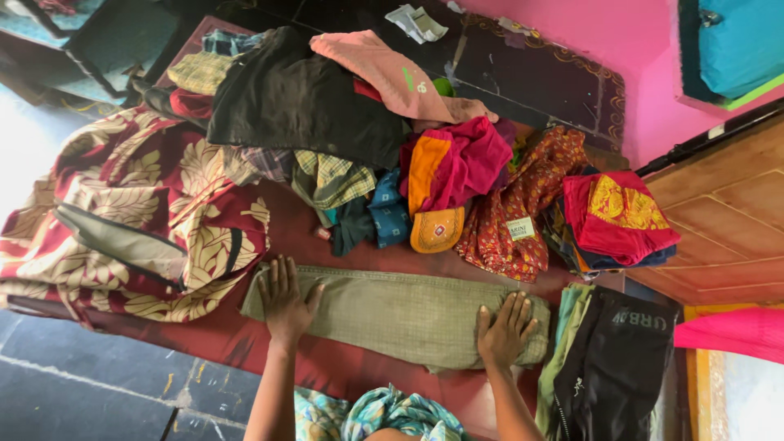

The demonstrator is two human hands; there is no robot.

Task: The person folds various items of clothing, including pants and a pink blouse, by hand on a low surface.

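Observation:
A long olive-green garment (400, 314) lies folded flat across the red bed sheet (327, 371) in front of me. My left hand (286, 300) presses flat on its left end, fingers spread. On its right end rests my right hand (504, 331), also flat with fingers apart. Neither hand grips the cloth. Behind the garment a heap of unfolded clothes (359, 139) fills the middle of the bed, with a black piece (302, 98) and a pink piece (384, 73) on top.
A red and cream leaf-print blanket (139, 220) lies bunched at the left. A folded stack topped by red and gold cloth (616, 216) sits at the right. Black and green folded clothes (612, 359) lie next to my right hand. Pink wall and wooden door stand beyond.

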